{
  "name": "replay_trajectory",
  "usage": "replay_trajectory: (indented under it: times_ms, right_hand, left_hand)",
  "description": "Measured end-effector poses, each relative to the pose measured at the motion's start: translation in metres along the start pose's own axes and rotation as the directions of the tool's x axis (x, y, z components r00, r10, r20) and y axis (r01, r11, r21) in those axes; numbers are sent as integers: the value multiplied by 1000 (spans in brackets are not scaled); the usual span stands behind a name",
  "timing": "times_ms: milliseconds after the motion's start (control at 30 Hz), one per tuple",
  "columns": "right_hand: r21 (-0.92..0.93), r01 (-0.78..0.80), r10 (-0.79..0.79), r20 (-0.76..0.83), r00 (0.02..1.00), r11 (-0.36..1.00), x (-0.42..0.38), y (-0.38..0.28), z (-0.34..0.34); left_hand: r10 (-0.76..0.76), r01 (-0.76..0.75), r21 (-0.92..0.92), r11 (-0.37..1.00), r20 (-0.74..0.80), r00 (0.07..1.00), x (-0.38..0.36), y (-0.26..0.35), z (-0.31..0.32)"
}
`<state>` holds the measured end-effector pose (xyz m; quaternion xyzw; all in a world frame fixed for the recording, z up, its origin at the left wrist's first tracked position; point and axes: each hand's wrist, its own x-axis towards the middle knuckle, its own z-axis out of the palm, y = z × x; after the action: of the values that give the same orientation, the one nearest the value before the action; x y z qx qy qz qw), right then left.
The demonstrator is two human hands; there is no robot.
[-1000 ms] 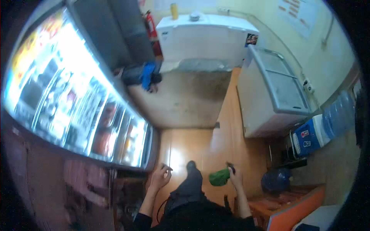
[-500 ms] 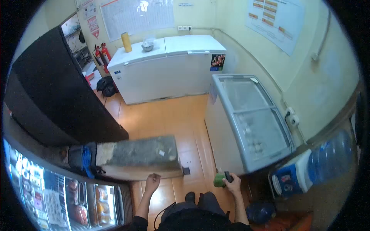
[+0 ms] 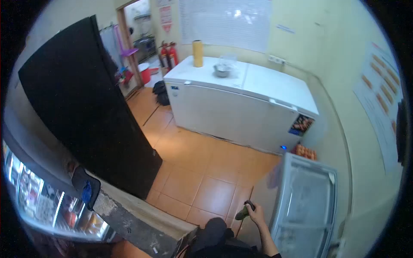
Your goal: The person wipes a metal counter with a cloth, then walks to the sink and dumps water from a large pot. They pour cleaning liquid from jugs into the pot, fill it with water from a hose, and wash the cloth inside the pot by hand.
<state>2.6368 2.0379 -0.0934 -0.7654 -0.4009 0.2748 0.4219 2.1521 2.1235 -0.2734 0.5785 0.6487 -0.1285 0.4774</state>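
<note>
Fingers of the right hand (image 3: 257,213) curl round the dark end of a green object (image 3: 242,213), too small to identify; the left hand is out of view, so its grip cannot be told. The object tilts toward 8 o'clock from that hand, perhaps to keep it off the glass-topped freezer (image 3: 301,206) close by at 4 o'clock. Rough edges of a low wall (image 3: 140,225) limit passage at 8 o'clock. Tiled floor (image 3: 211,172) offers the widest way at 11, between a black panel (image 3: 88,103) and the white chest freezer (image 3: 232,112) at 12, whose lid apparently serves as a shelf for a yellow roll (image 3: 198,53) and metal bowl (image 3: 222,71).
</note>
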Motion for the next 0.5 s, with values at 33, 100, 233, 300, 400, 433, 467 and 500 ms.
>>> replay_trajectory:
  times_ms: [33,100,233,300,400,433,467,500]
  right_hand:
    - [-11,30,-29,59,998,999,35,-6,1]
    - [-35,77,-71,150,986,996,101,-35,5]
    - [148,217,-244,202,948,965,230,-61,40]
    - [86,252,-266,284,921,964,293,-61,67]
    - [26,164,-163,333,929,986,374,-92,99]
    - [-21,106,-91,365,926,994,394,-100,106]
    - [105,219,-242,345,907,970,412,-128,115]
    - [112,214,-240,374,896,970,440,-128,132]
  left_hand:
    - [-23,23,-55,998,-12,1000,3,15,1]
    - [-64,60,-148,987,-25,998,17,45,2]
    - [-148,141,-272,952,-5,989,67,106,-11]
    - [-180,172,-312,934,4,984,103,132,-30]
    - [-217,196,-391,899,-10,976,144,167,-69]
    - [-225,193,-427,883,-24,974,155,174,-81]
    - [-233,186,-466,865,-43,972,164,182,-93]
    - [-242,179,-504,845,-62,968,172,190,-108]
